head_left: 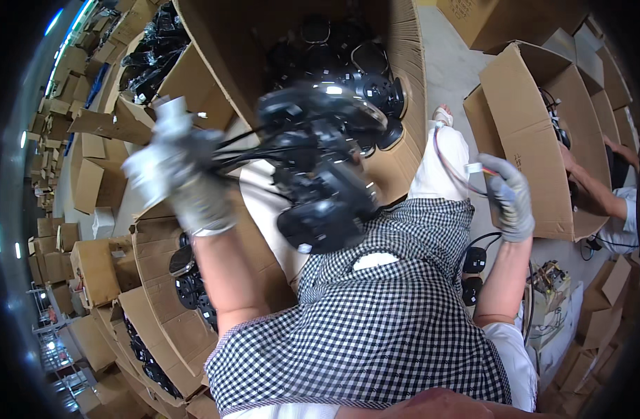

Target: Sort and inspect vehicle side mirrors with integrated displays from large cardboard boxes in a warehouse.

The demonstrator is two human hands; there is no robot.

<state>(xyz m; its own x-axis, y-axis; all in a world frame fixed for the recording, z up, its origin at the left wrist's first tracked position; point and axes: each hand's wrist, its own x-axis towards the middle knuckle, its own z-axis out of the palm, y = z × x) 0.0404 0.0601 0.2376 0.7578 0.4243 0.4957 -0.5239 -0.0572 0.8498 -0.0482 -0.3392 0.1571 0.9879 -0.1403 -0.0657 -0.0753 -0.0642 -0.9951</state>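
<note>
My left hand (184, 167), in a pale work glove and smeared by motion, is closed around several black cables (240, 150). From these cables hangs a cluster of black rounded plastic units (327, 202), also blurred, in front of my apron; their exact kind is unclear. White shapes at the glove's upper end are too blurred to name. My right hand (512, 202), also gloved, has its fingers curled round a thin cable (446, 159) with coloured wires and a white plug connector (474, 168) at its end.
Ahead stands a deep cardboard box (407, 63) holding many similar black units (386, 91). Another carton (184, 307) with black parts is at my left. On the right, a co-worker's arms (592, 185) reach into an open carton (512, 129). Black units (474, 260) and a cable lie beside my right forearm.
</note>
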